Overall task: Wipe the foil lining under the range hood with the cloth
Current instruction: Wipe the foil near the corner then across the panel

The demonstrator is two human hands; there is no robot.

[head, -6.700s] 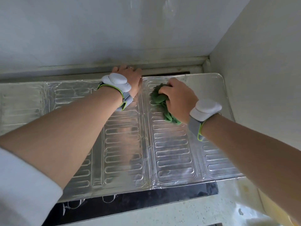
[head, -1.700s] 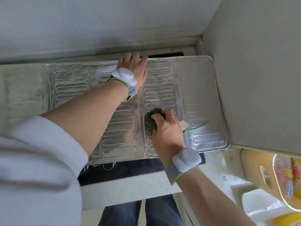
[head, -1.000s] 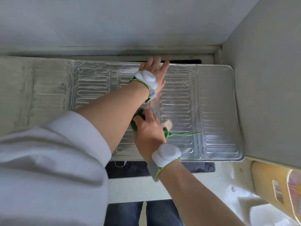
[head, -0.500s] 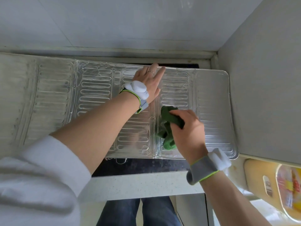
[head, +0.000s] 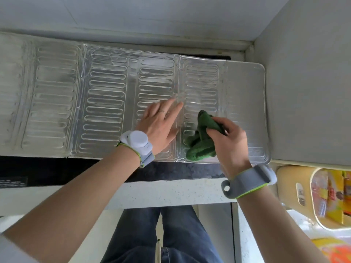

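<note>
The embossed silver foil lining (head: 106, 95) spans the view in several folded panels. My left hand (head: 161, 123) lies flat on it near the middle seam, fingers straight, a ring on one finger. Just to its right, my right hand (head: 230, 143) grips a bunched green cloth (head: 201, 141) against the foil's lower right part, close to the front edge. Both wrists wear grey bands with white pods.
A grey wall (head: 307, 82) closes in on the right of the foil. Below the foil runs a black glass strip (head: 57, 169) and a pale speckled counter edge (head: 167, 192). Yellow packaged goods (head: 330, 196) sit at the lower right. My jeans show below.
My left hand has slid down from the foil's far edge to the middle. The right hand with the cloth stays on the lower right panel, with the cloth now bunched lower.
</note>
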